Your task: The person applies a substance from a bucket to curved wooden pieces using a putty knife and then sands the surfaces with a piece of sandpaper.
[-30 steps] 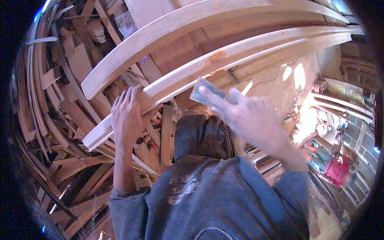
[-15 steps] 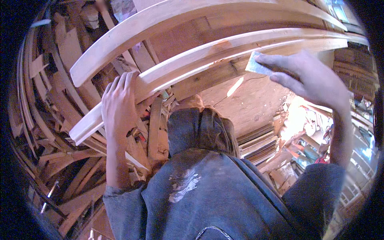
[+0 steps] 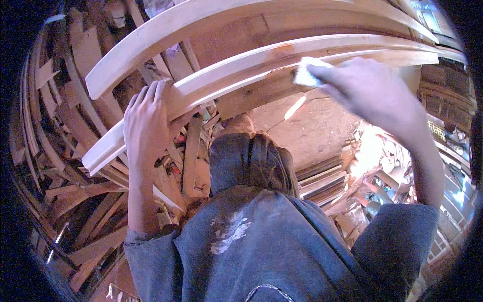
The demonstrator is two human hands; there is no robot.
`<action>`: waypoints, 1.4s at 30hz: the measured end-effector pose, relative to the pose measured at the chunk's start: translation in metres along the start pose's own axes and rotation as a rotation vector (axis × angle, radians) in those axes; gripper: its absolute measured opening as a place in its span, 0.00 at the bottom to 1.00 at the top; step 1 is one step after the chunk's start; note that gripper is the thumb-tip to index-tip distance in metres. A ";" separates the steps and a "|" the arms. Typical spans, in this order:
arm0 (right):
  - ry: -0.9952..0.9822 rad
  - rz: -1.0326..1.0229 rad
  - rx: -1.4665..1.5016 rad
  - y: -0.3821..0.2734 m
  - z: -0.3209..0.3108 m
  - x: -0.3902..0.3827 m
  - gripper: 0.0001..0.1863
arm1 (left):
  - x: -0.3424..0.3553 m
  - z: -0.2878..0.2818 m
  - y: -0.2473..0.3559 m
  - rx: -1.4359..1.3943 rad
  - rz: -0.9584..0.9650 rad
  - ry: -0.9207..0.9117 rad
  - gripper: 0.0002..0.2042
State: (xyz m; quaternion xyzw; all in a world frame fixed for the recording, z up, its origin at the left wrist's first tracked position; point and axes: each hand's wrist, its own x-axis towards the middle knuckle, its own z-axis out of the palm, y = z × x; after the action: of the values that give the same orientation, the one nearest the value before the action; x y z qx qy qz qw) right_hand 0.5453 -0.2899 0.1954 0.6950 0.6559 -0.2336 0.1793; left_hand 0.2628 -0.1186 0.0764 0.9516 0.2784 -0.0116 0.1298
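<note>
A long pale wooden rail with a groove along its side crosses in front of me. Over its left part my left hand is wrapped, fingers across the top edge and thumb out of sight. My right hand, smeared by motion, pinches a small folded piece of sandpaper by the rail's lower side, right of the middle. Whether the paper touches the wood I cannot tell. Beyond the rail lies another pale, smooth wooden piece that looks curved.
Many wooden strips and offcuts crowd the left side. Below the rail shows the brown floor. Stacked boards lie to its near side, and a sunlit litter of scraps spreads at the right.
My right hand has moved a little left along the rail with the sandpaper, which now shows at a different angle. My left hand keeps its hold on the rail.
</note>
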 end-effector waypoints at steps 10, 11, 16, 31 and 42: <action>-0.028 -0.058 0.216 0.027 -0.042 0.010 0.16 | -0.001 0.009 -0.005 0.001 0.016 0.054 0.30; 0.044 -0.177 0.113 0.034 -0.032 0.015 0.16 | -0.001 0.010 -0.006 -0.002 0.016 0.056 0.30; 0.140 -0.081 0.130 0.042 -0.014 0.029 0.09 | 0.001 0.012 -0.006 -0.020 0.019 0.092 0.30; -0.190 -0.108 0.380 0.054 -0.017 0.047 0.24 | 0.001 0.010 -0.011 -0.004 0.003 0.032 0.32; -0.260 -0.104 0.383 0.053 -0.023 0.060 0.24 | 0.004 0.006 -0.010 -0.036 -0.038 -0.036 0.35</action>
State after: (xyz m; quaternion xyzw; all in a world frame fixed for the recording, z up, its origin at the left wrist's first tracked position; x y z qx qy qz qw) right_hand 0.6017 -0.2318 0.1781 0.6457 0.6060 -0.4502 0.1148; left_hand 0.2611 -0.1094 0.0679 0.9432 0.2943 -0.0264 0.1518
